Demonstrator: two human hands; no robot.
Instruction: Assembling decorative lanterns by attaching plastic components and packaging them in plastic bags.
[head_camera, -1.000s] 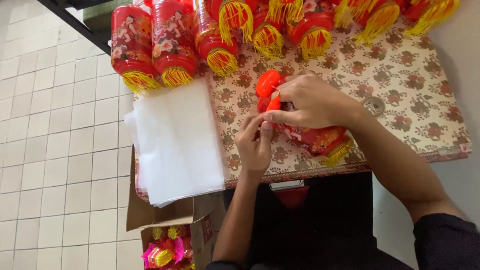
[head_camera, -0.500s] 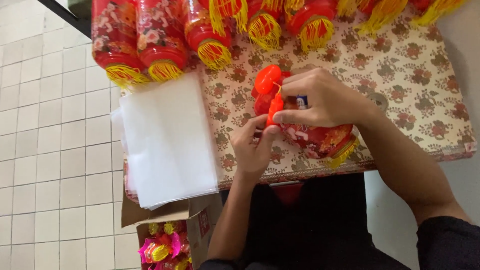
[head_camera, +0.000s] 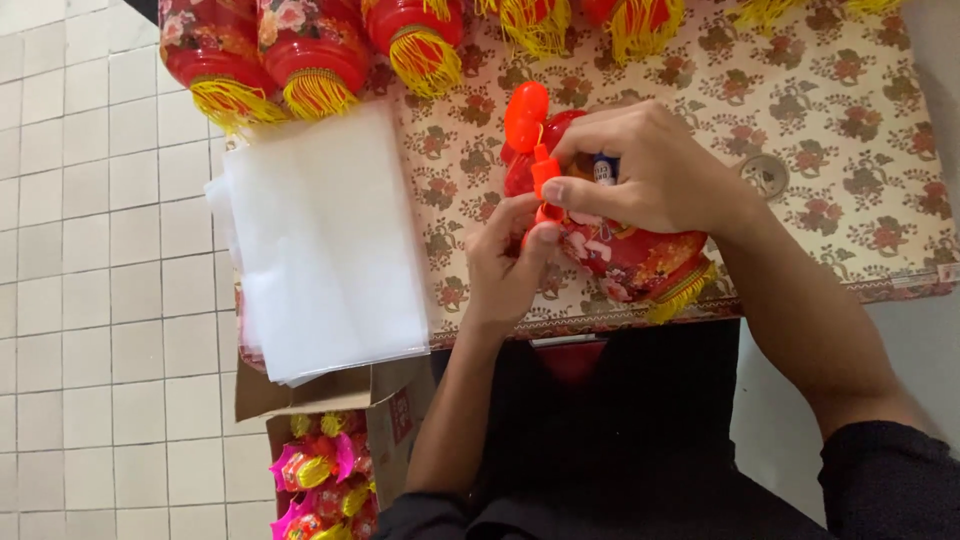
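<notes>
Off the left edge: white square-tiled floor (head_camera: 90, 300). Low down, an open brown cardboard box (head_camera: 345, 400) packed with pink-and-yellow foil-wrapped trinkets (head_camera: 315, 470). Above it, a thick stack of clear, whitish plastic sheets (head_camera: 325, 240), lying on the left end of the cream tabletop with its brown flower print (head_camera: 850, 130) and overhanging the edge. Along the far rim, a row of red plastic lanterns with yellow tassel fringes (head_camera: 300, 60), lying on their sides. At centre, left hand (head_camera: 505, 265), fingers curled, thumb and fingertips pinched on the lower end of an orange plastic handle stick (head_camera: 540, 175) topped by a rounded orange knob. Just right and touching, right hand (head_camera: 650, 170) clamped over the top of a red floral paper lantern with a yellow fringe (head_camera: 635, 260), pressed down flat on the tabletop near the front edge, index finger hooked against the same stick. Further right, forearm in a black sleeve (head_camera: 890, 480).
</notes>
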